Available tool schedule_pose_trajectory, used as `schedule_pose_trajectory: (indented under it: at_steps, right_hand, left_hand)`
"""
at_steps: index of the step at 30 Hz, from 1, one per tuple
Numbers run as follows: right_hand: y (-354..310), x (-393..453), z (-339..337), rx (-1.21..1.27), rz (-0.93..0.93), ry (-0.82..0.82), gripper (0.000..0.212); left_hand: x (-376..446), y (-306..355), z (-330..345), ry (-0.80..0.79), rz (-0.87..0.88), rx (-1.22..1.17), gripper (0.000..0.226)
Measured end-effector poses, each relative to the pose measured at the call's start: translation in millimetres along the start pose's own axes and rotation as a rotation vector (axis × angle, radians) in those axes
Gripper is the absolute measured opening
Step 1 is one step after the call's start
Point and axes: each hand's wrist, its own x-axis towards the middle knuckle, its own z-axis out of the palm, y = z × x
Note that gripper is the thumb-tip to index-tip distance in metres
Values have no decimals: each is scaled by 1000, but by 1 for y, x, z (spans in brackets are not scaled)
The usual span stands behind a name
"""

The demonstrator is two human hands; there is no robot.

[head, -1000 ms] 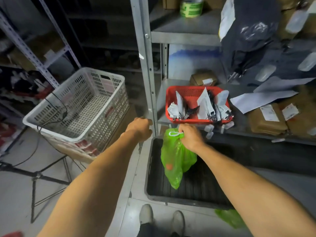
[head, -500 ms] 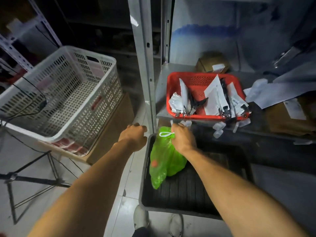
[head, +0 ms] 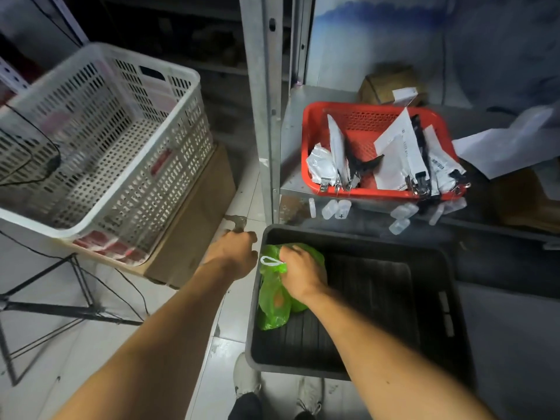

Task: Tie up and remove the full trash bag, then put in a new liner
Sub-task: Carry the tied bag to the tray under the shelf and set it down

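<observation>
Lowered into the black bin (head: 448, 313), the tied green bag (head: 272, 301) hangs in the right hand's (head: 298, 275) grip, left hand (head: 235, 253) clenched at nine o'clock; liner pending.

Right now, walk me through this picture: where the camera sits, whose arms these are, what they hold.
No machine here: a person wears a camera on the head, looking down at their own arms and shoes. The right hand grips the gathered top of a green trash bag, its fingers curled round it beside a white tie loop. The bag hangs into a black bin on the floor. The left hand is curled at the bin's edge; what it holds is unclear. A red basket of papers sits on a metal shelf; a white crate stands left.
</observation>
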Motion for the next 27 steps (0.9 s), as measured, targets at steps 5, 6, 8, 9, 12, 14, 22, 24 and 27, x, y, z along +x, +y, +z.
schedule_pose_trajectory:
  at_steps: [5,6,8,9,12,14,22,24,27]
  right_hand:
    - [4,-4,-3,8,-2,-42,28]
    - [4,-6,-5,17,1,-47,28]
    - [5,-10,-9,44,1,-47,31]
    - [5,-12,-11,60,2,-43,35]
    - [6,-22,-22,84,-13,-37,48]
    - [8,-29,-31,91,-29,-29,52]
    - [34,-72,-95,-54,-40,9,60]
    - [43,-82,-118,-82,-9,37,61]
    - [58,-102,-154,-113,38,118,61]
  left_hand:
    - [-5,-9,-7,2,-27,-10,41]
    - [-7,-11,-10,0,-40,-7,41]
    - [-11,-12,-17,-4,-62,-6,43]
    - [-13,-12,-21,-3,-68,-10,43]
    - [-18,-6,-34,13,-77,-17,43]
    - [-23,2,-44,30,-74,-22,44]
    - [-50,64,-86,93,-10,-16,40]
    - [-59,82,-99,120,11,-2,41]
    - [-72,109,-120,141,76,42,43]
